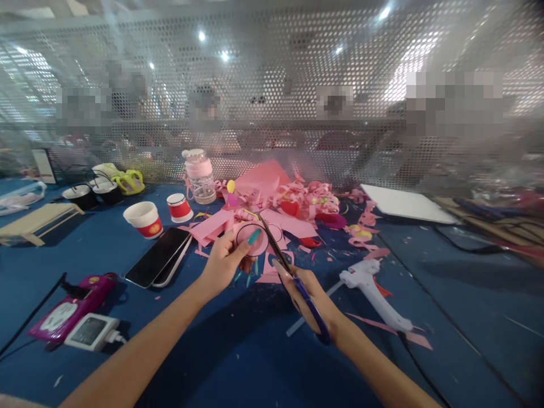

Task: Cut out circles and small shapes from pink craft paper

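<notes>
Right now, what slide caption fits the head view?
Left hand holds pink paper circle; right hand cuts it with blue-handled scissors.

head cam; looks forward and down (close, worn) over blue table (238, 351); mesh screen (272, 113) behind

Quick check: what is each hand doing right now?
Left hand: closed on a pink paper disc, pinched at its edge.
Right hand: closed on blue-handled scissors, blades at the disc.

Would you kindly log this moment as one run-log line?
left hand: holds pink paper disc | right hand: holds blue-handled scissors, blades at disc | glue gun: lying right | phones: left
</notes>
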`<action>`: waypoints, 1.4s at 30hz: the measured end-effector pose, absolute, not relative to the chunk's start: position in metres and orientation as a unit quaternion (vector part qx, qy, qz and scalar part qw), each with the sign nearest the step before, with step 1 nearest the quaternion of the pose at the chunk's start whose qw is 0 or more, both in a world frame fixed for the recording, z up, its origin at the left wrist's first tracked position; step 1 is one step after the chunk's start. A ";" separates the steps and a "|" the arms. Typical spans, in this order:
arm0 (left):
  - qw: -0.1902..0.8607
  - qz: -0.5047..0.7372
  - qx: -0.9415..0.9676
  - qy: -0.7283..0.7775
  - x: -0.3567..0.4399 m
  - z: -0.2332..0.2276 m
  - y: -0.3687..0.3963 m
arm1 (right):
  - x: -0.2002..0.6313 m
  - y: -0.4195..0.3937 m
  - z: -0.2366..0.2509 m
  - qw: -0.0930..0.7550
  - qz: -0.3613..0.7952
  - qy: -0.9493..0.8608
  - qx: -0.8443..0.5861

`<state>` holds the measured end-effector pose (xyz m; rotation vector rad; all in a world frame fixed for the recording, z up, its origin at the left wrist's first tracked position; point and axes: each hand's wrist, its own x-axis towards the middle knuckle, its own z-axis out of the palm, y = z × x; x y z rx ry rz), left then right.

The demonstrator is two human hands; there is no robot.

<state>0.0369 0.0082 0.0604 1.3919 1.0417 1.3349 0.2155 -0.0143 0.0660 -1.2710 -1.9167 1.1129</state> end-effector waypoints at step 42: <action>0.431 0.547 0.581 0.421 0.038 0.061 0.005 | 0.213 -0.015 0.070 0.291 0.433 -0.689 -0.503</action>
